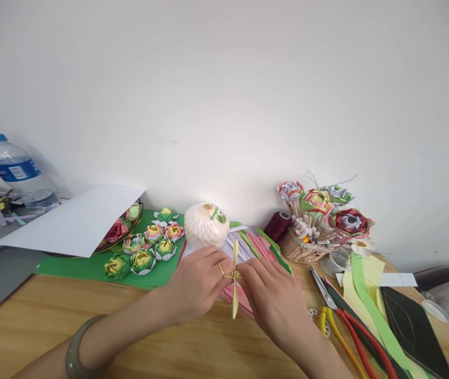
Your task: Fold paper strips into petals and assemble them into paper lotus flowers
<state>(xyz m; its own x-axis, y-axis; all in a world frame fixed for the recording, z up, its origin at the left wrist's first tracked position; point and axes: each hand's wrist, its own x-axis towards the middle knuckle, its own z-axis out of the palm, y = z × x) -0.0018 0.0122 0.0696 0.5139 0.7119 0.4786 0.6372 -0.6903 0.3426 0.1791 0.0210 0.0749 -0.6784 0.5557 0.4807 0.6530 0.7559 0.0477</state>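
Observation:
Between both hands, over the front edge of the paper strips, is a pale yellow folded paper piece [235, 302] with narrow points up and down. My left hand [198, 281], with a ring on one finger, pinches its left side. The fingers of my right hand [273, 295] are closed on its right side. The fingertips nearly meet at the paper's middle, partly hiding it. Behind the hands lie white, pink and green paper strips [261, 247] and a round fruit in white foam net [206, 225].
Folded paper flowers [143, 260] sit on green card [70, 271] at left, near a white sheet [78, 218] and a water bottle [19, 171]. At right are a basket of paper flowers [305, 250], maroon thread [277, 226], red-handled scissors [356, 331] and a black board [416, 326].

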